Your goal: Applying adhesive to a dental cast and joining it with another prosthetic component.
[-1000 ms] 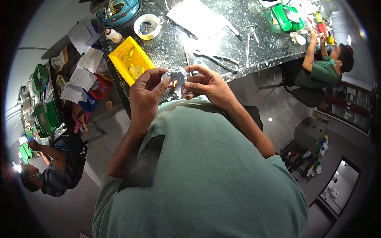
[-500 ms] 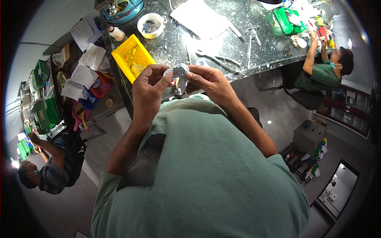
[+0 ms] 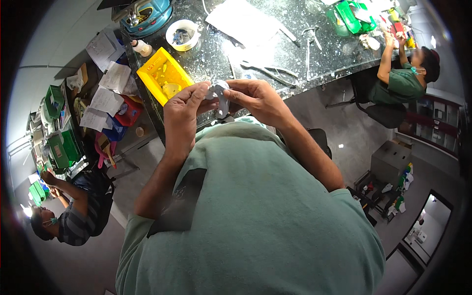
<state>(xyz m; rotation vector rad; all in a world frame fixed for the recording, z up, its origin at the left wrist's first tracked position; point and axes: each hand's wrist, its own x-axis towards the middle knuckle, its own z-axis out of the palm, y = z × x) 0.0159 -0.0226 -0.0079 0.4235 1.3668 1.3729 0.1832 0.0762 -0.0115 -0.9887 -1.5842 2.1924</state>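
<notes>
Between my two hands, just past the front of my green shirt, is a small, smooth grey piece [image 3: 222, 101] of irregular shape; its kind cannot be made out. My left hand [image 3: 183, 112] pinches its upper left part between thumb and fingers. On the other side my right hand [image 3: 259, 101] has its thumb pressed against it, with the fingers curled behind. Both hands are closed and held up by the bench edge. Behind my left hand lies a yellow bin [image 3: 150, 73] with yellowish bits in it.
On the dark speckled bench [image 3: 216, 59] lie a white tub [image 3: 178, 45] with grey pieces, a small bottle [image 3: 142, 47], white paper [image 3: 243, 22], long-handled pliers [image 3: 275, 73] and a green bin [image 3: 350, 19]. Co-workers sit left [image 3: 78, 221] and right [image 3: 400, 88].
The grey piece has turned in my fingers, showing more of its smooth side. My left fingers have shifted their pinch on it. The whole view has tilted slightly.
</notes>
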